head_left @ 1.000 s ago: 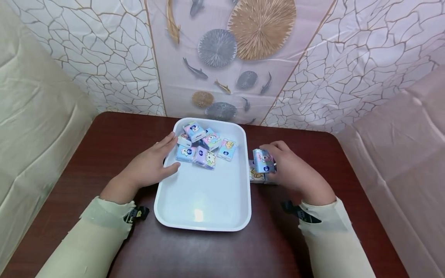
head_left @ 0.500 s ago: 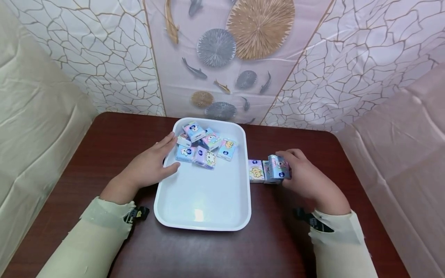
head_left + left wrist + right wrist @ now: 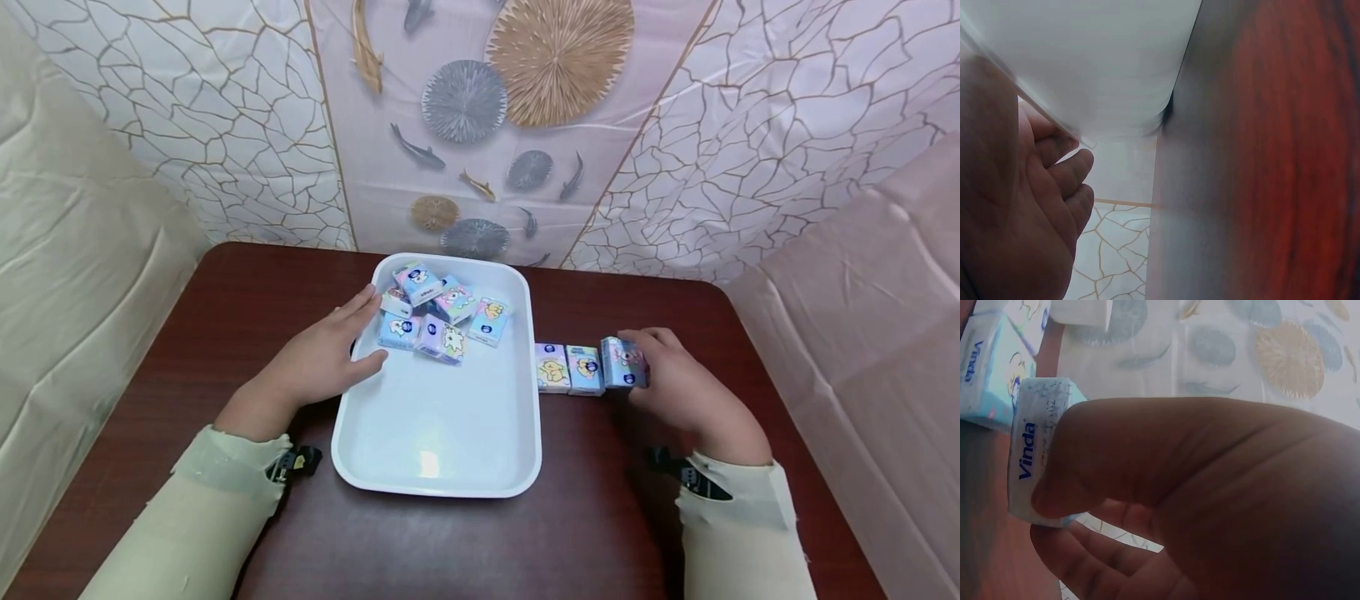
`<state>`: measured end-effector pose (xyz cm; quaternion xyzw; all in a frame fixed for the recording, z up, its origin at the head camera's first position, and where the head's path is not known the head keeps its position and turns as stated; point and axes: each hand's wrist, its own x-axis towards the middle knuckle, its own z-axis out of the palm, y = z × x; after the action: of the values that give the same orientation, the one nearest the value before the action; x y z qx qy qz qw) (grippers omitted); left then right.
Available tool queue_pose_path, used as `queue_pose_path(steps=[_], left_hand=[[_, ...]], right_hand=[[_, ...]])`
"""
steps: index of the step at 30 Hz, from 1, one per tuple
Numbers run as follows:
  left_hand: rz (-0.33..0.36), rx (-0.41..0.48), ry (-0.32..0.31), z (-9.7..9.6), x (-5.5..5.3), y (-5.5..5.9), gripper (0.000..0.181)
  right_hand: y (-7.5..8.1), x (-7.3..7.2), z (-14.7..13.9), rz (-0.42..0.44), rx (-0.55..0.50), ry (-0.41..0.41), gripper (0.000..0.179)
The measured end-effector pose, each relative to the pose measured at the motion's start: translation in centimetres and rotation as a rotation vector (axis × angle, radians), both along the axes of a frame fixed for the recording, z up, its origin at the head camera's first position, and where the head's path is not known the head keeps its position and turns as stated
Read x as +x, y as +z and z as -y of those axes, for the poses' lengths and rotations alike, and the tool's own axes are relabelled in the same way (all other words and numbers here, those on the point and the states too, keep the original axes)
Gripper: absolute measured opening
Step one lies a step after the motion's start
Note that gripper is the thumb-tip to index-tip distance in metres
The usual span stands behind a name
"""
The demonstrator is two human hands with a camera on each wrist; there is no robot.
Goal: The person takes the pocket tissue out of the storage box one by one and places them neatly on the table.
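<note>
My right hand [image 3: 678, 387] pinches a blue tissue pack [image 3: 623, 363] between thumb and fingers, right of the white tray. "Vinda" is printed on the pack's side [image 3: 1032, 450] in the right wrist view. Left of it lie a blue tissue pack [image 3: 585, 370] and a purple-edged one [image 3: 552, 367], forming a row from the tray's right side. My left hand [image 3: 318, 354] rests at the left rim of the white tray [image 3: 438, 490], thumb over the rim. In the left wrist view its fingers [image 3: 1072, 172] lie loosely bent along the tray's outer side.
Several tissue packs [image 3: 441, 340] lie in a loose pile at the far end of the tray. A dark reddish-brown table [image 3: 480, 550] bears everything. Patterned cloth [image 3: 465, 183] hangs behind it, with pale padded walls [image 3: 847, 333] at the sides.
My right hand has carried the held tissue pack rightward, from above the row to its right end, uncovering the blue pack beneath. The left hand and tray have stayed put.
</note>
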<state>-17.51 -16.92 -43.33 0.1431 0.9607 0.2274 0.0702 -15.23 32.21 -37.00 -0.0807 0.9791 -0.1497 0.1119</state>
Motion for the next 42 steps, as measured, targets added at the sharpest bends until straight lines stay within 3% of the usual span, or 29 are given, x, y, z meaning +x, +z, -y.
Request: queue_pose_path(steps=[23,42], left_hand=[[0.004,0.012,0.010,0.0,0.0,0.0,0.092],[-0.004,0.011,-0.001,0.2,-0.1,-0.2,0.092]], right_hand=[[-3.1,-1.2,-1.1,0.087,0.037,-0.009,0.079],[-3.8,-1.4,-0.8,0.090,0.040,0.012,0.083]])
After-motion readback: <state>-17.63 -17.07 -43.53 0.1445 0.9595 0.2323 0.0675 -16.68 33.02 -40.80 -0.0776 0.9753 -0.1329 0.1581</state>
